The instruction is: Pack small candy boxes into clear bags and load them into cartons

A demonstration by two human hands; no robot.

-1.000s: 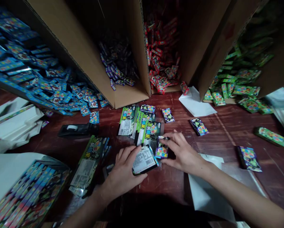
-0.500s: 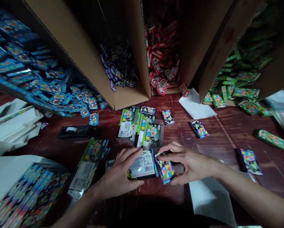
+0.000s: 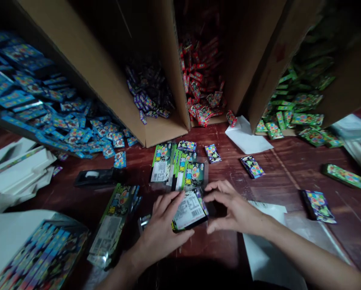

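Note:
My left hand (image 3: 165, 225) grips a small package with a white barcode label (image 3: 190, 210), thumb along the near edge and fingers over its left side. A purple candy box (image 3: 202, 200) shows at the package's right edge, mostly hidden by the labelled card. My right hand (image 3: 233, 209) is just right of it, thumb and fingers apart with nothing between them. Beyond the hands lie several green-and-black labelled packets (image 3: 194, 174), overlapping. Another labelled packet (image 3: 112, 221) rests left of my left hand.
Open cartons hold blue packs (image 3: 47, 92), purple packs (image 3: 147, 98), red packs (image 3: 201, 80) and green packs (image 3: 307, 98). Loose purple packs (image 3: 252, 166) and a green pack (image 3: 342, 175) lie on the right. A black stapler-like object (image 3: 97, 176), white trays (image 3: 15, 173) and a filled display box (image 3: 38, 253) stand left.
The purple candy box has moved left from my right fingers to under the labelled card. My right fingers have let go and spread. My view has shifted slightly.

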